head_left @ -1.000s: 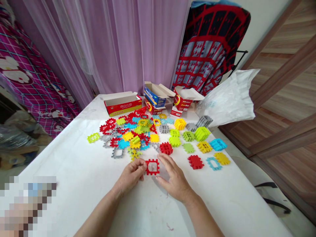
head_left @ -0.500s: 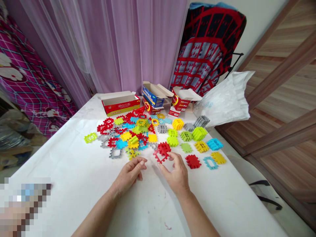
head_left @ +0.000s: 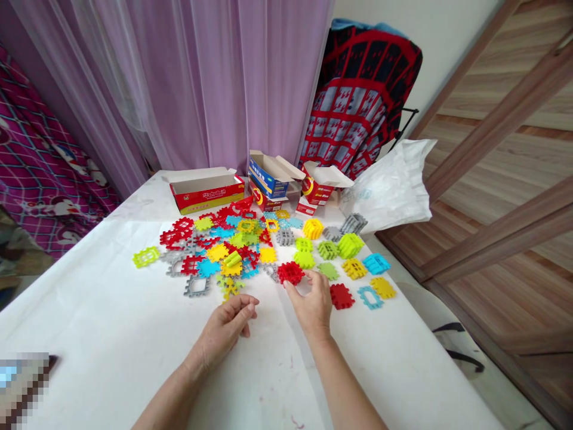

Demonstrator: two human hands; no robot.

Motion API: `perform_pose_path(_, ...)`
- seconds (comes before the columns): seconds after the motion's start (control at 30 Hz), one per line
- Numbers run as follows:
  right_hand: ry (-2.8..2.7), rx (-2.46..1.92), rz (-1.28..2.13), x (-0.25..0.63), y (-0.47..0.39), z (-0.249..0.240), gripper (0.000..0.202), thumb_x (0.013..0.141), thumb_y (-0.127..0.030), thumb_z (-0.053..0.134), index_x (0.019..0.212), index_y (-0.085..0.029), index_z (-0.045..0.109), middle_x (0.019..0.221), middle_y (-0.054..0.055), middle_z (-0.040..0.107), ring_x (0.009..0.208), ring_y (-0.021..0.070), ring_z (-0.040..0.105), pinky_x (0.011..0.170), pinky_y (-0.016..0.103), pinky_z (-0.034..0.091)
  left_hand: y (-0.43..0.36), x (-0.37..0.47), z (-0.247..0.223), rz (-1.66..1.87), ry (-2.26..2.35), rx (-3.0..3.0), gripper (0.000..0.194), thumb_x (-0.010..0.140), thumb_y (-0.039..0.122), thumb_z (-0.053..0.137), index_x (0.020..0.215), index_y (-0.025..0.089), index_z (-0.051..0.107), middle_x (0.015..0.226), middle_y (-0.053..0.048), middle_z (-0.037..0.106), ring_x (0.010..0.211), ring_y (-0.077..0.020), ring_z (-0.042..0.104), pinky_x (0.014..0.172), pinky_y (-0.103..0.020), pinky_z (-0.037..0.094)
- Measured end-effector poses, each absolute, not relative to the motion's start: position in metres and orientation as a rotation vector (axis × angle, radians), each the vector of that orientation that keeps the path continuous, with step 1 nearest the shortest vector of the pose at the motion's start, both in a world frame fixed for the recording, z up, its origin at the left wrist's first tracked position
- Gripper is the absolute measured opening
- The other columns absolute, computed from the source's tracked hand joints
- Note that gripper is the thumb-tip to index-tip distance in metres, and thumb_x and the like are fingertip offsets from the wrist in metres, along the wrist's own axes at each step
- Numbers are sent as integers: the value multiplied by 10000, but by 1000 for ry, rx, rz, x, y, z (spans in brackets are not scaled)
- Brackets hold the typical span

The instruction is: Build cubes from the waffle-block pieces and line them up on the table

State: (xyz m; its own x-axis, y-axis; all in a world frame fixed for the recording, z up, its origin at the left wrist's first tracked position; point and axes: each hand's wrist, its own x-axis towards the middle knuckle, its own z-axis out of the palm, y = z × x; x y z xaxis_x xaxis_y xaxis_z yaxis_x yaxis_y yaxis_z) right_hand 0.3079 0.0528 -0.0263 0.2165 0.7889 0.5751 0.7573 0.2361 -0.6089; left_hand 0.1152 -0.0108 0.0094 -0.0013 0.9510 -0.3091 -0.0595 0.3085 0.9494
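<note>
Red notched plastic pieces [head_left: 290, 273], stacked together, lie on the white table at the fingertips of my right hand [head_left: 314, 301], whose thumb and forefinger grip their right edge. To the left, my left hand [head_left: 231, 319] hovers over the table with curled fingers; whether anything small is between them cannot be seen. A mixed pile of red, blue, yellow, green and grey pieces [head_left: 208, 267] spreads in front of my left hand. Right of my right hand are a red stack [head_left: 342, 296], a light blue frame [head_left: 370, 297] and a yellow stack [head_left: 383, 288].
Open cardboard boxes [head_left: 208, 194] stand along the back of the white table [head_left: 120, 334]. A white plastic bag [head_left: 394, 188] sits at the back right. A blurred object [head_left: 22, 382] lies at the lower left, and a lone lime frame [head_left: 145, 257] at the pile's left.
The loose red frame has come together with the red piece behind it, with my right hand at its edge. The camera view has shifted slightly right.
</note>
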Motion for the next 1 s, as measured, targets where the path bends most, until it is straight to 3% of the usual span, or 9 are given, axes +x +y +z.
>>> perform_pose_path(1.0, -1546, -1586, 43, 307, 57, -34, 429, 726, -504, 660, 999, -178, 607, 969, 111, 668, 875, 259, 598, 798, 397, 463, -11, 114, 2, 968, 1305, 973, 499, 667, 626, 665, 923, 199, 631, 713, 35, 573, 447, -55, 487, 334, -153, 257)
